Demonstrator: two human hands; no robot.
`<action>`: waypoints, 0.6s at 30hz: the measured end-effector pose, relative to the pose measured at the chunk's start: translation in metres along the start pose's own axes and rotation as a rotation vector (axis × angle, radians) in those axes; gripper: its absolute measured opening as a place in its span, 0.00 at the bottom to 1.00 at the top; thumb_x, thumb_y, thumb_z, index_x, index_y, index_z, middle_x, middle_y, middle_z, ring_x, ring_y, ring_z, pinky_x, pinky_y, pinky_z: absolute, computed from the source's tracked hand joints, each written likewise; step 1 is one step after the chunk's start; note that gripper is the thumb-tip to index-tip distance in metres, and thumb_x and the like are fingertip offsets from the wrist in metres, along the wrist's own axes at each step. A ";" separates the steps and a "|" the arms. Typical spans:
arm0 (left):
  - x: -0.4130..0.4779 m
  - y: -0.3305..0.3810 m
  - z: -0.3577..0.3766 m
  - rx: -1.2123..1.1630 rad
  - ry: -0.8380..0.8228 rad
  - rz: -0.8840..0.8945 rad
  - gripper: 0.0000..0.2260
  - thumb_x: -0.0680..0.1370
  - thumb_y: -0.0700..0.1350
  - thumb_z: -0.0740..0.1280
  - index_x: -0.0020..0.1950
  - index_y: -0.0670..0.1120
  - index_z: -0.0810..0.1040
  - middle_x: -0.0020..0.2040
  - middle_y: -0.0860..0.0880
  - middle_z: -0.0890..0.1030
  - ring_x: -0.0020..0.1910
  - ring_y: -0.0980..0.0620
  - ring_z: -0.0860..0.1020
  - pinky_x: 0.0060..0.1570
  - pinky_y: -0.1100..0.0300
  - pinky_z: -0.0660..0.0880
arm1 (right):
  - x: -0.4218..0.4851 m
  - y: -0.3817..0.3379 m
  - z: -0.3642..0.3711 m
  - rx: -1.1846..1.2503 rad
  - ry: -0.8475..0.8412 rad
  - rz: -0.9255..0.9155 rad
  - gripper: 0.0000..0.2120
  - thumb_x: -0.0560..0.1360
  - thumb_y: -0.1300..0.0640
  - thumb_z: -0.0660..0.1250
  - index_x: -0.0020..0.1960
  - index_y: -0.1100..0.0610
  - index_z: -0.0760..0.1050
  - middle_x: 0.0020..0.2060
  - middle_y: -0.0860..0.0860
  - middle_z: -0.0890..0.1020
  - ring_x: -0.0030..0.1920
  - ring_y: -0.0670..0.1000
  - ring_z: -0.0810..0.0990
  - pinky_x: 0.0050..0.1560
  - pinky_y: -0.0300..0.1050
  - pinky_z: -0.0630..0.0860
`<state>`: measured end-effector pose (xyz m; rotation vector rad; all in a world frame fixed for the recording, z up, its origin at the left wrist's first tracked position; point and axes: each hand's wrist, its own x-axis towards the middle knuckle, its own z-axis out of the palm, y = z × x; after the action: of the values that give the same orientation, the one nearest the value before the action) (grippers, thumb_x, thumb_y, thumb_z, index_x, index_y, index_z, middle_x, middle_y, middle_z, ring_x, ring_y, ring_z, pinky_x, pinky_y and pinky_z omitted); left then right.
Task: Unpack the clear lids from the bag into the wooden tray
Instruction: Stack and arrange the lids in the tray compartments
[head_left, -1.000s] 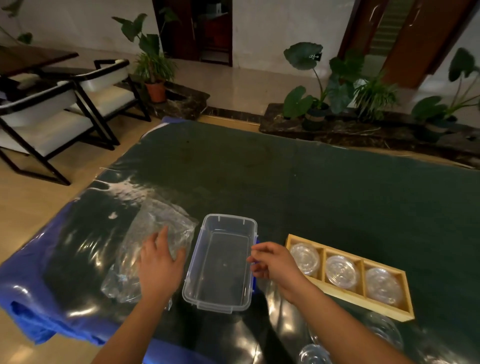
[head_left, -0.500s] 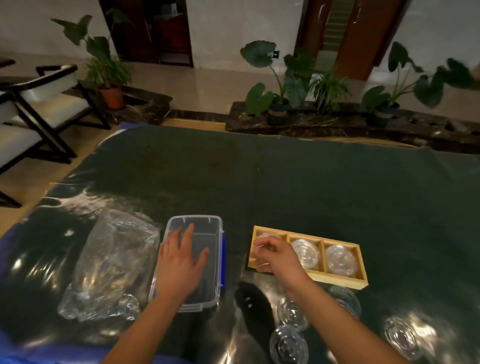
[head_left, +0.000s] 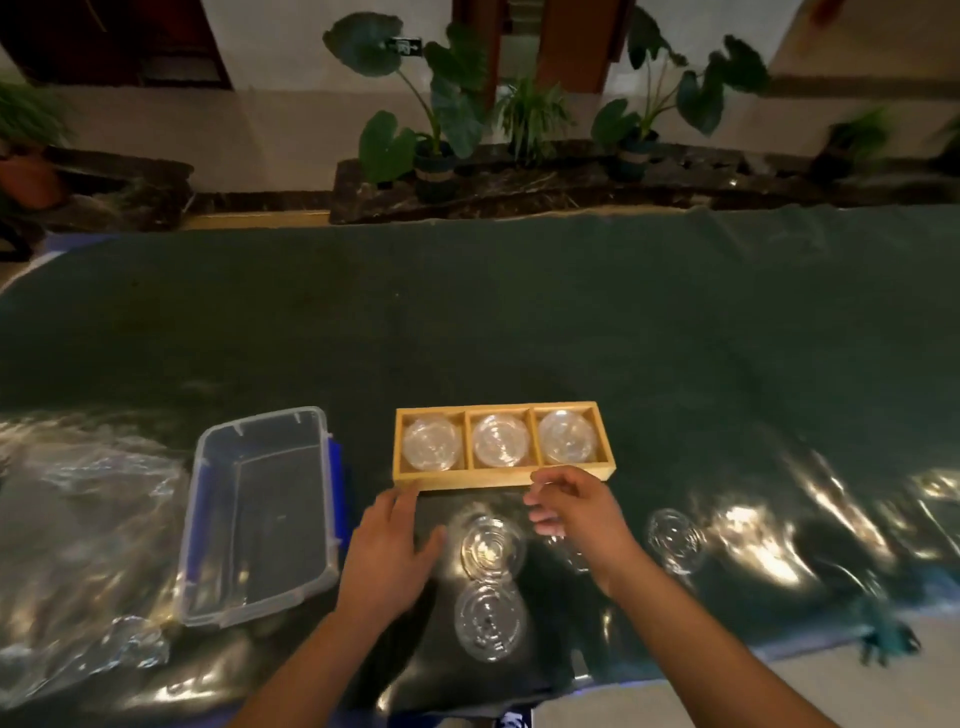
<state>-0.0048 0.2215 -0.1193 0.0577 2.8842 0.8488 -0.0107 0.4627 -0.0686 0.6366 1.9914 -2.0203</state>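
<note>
Seven clear lids (head_left: 432, 442) (head_left: 501, 439) (head_left: 567, 436) (head_left: 491, 545) (head_left: 488, 621) (head_left: 675, 540) (head_left: 574, 560), one wooden tray (head_left: 498, 481), one box (head_left: 270, 519), one bag (head_left: 78, 530)

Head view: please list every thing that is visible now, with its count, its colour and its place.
wooden tray: one, light wood, mid-table, beyond the hands
clear lids in tray: three, transparent, one per compartment
loose clear lids: at least three, transparent, on the table before the tray
plastic box: one, clear with blue side, empty, left of tray
bag: one, clear, crumpled, far left
table cover: one, dark green
potted plants: several, green, far wall
left hand: one, fingers straight, beside tray's near-left corner
right hand: one, fingers loosely curled, before the tray, nothing visibly held
</note>
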 end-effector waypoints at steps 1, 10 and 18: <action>-0.002 0.001 0.011 -0.023 -0.049 -0.027 0.27 0.79 0.55 0.69 0.76 0.47 0.70 0.69 0.43 0.75 0.65 0.43 0.76 0.63 0.47 0.74 | -0.001 0.007 -0.012 -0.003 0.029 0.008 0.05 0.77 0.68 0.67 0.51 0.63 0.79 0.41 0.57 0.84 0.39 0.53 0.81 0.40 0.44 0.80; -0.027 0.013 0.076 0.192 -0.358 -0.216 0.30 0.69 0.68 0.72 0.60 0.50 0.74 0.58 0.48 0.76 0.58 0.46 0.79 0.51 0.52 0.77 | -0.010 0.079 -0.099 -0.277 0.304 0.115 0.06 0.75 0.62 0.68 0.47 0.52 0.80 0.38 0.53 0.85 0.38 0.53 0.84 0.49 0.57 0.83; -0.033 0.017 0.087 0.014 -0.283 -0.285 0.19 0.67 0.57 0.78 0.48 0.51 0.75 0.48 0.52 0.78 0.46 0.50 0.80 0.43 0.54 0.76 | -0.005 0.100 -0.140 -0.533 0.435 0.155 0.05 0.76 0.58 0.68 0.49 0.50 0.80 0.46 0.54 0.86 0.48 0.59 0.84 0.53 0.54 0.81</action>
<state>0.0402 0.2799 -0.1787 -0.2101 2.5529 0.7032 0.0597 0.5957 -0.1524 1.1171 2.4822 -1.2454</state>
